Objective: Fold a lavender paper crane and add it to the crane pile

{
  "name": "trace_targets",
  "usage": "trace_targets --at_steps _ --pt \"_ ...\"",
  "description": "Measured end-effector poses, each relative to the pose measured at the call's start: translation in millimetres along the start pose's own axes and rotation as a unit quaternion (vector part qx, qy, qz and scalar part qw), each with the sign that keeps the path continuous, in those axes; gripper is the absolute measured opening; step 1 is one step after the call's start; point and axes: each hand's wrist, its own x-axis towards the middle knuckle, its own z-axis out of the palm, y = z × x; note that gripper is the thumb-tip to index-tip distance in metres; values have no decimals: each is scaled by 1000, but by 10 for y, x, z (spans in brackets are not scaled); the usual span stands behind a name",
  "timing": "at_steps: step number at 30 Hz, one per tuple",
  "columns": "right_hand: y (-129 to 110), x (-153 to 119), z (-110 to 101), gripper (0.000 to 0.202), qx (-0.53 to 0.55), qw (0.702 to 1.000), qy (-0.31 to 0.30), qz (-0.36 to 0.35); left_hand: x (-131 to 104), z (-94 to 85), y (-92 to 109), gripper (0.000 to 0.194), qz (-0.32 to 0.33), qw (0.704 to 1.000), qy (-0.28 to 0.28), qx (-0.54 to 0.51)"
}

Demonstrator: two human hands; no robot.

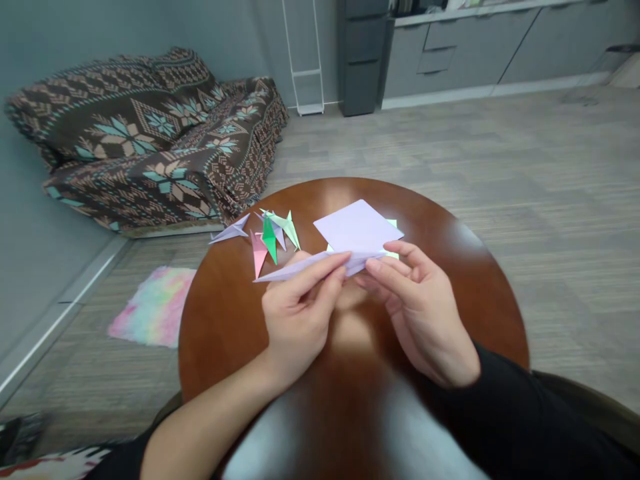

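Head view: two hands held over a round brown table [215,333], working one piece of paper between them.
Paper [293,269]: lilac, folded long and narrow, pointed at the left end; held above the table, near its middle, slanting slightly up toward the right.
Left hand [300,310]: thumb and index clamped on the paper around its middle; the pointed end extends leftward past the knuckles. Forearm bare.
Right hand [420,303]: thumb and index pinched on the paper's right end; lower fingers curled beneath, partly hidden. Black sleeve [500,400] to the wrist.
Sheet [357,225]: lilac, flat, corner pointing away from the person; lies just beyond the paper, which overlaps its near side in view.
Green sheet [393,247]: pale, mostly covered by the lilac sheet; edges visible at right.
Cranes: grouped at the far left of the table. One lilac crane [232,231] at the left edge, a pink crane [259,252], a bright green crane [269,238], a pale green crane [289,227]; another lilac one partly hidden behind the bright green.
Floor [400,143]: grey; pastel mat [153,307] left of the table.
Beyond: patterned sofa [165,143] at left, grey cabinets [470,53] at right.
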Motion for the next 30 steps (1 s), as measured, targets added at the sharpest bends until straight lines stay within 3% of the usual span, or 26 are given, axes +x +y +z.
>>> trace_targets --at_steps 4,12,21,30 --pt "31 -55 49 24 16 998 -26 61 -28 8 -45 31 39 999 1 31" --pt "129 -37 60 19 6 1000 -15 6 -34 22 -29 35 65 997 -9 38" --pt "109 -37 106 21 6 999 25 -21 -48 25 -13 29 3 999 9 35" --pt "131 -54 146 22 31 999 16 -28 -38 29 5 30 30 999 6 22"
